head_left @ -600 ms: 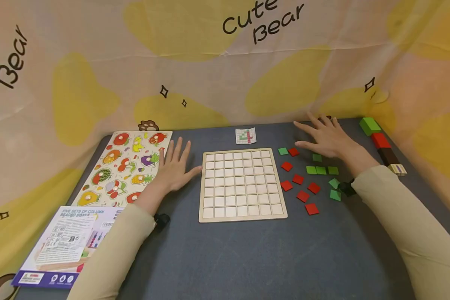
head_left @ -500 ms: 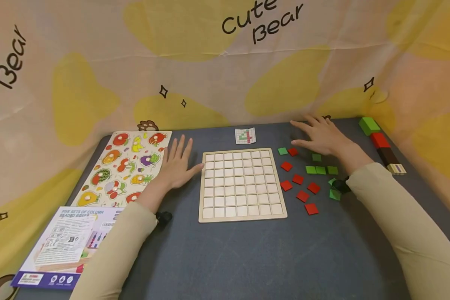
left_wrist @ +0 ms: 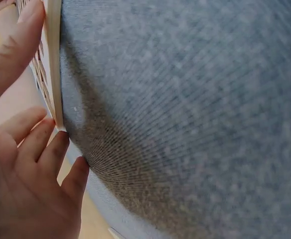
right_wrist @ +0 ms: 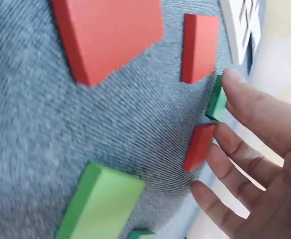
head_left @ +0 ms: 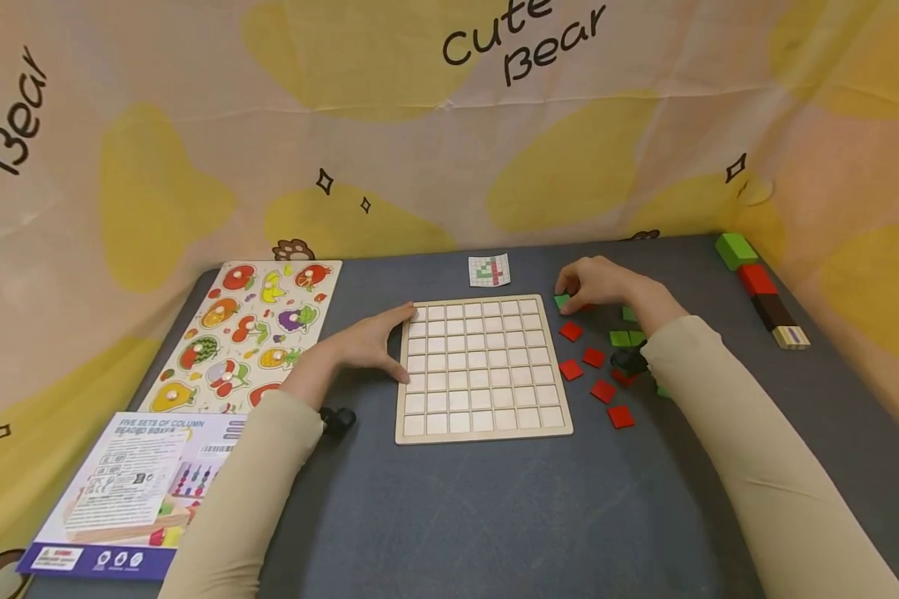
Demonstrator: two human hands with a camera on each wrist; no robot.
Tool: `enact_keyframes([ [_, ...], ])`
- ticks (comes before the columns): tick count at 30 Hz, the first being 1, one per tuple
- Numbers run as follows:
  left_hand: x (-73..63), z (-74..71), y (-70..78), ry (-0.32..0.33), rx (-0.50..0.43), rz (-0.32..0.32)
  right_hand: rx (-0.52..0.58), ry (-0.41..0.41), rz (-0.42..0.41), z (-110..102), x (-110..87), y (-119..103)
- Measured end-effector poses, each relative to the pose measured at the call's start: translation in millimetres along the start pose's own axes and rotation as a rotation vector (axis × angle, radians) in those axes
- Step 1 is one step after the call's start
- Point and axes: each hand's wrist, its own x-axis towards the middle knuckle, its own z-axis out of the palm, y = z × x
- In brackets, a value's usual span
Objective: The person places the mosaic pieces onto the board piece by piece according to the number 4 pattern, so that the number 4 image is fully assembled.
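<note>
A square wooden grid board (head_left: pixel 487 439) lies mid-table, its cells bare. My left hand (head_left: pixel 363 341) rests at the board's left edge, thumb and fingertips spread along the rim; the left wrist view shows the thumb (left_wrist: pixel 16 55) against that side. Beyond the board's right edge, my right hand (head_left: pixel 603 284) pinches a green square tile (head_left: pixel 561 301) between thumb and forefinger. In the right wrist view this green tile (right_wrist: pixel 216 99) is beside a red tile (right_wrist: pixel 199 147), which the hand mostly hides from the head camera. More red tiles (head_left: pixel 593 357) and green tiles (head_left: pixel 621 339) lie nearby.
A small pattern card (head_left: pixel 489 270) lies behind the board. On the left are a fruit puzzle board (head_left: pixel 247 333) and a printed box (head_left: pixel 131 491). Coloured blocks (head_left: pixel 759 279) line the table's right side. A patterned cloth (head_left: pixel 419 150) hangs behind.
My left hand has moved right and come down onto the board's left edge. My right hand has moved left and down, fingers closing from spread to a pinch on the green tile.
</note>
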Motion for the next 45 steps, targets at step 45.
enact_keyframes([
  [45, 3.7, 3.8, -1.7, -0.017, 0.039, -0.017, 0.106, 0.136, -0.11, 40.4, 48.8, -87.2],
])
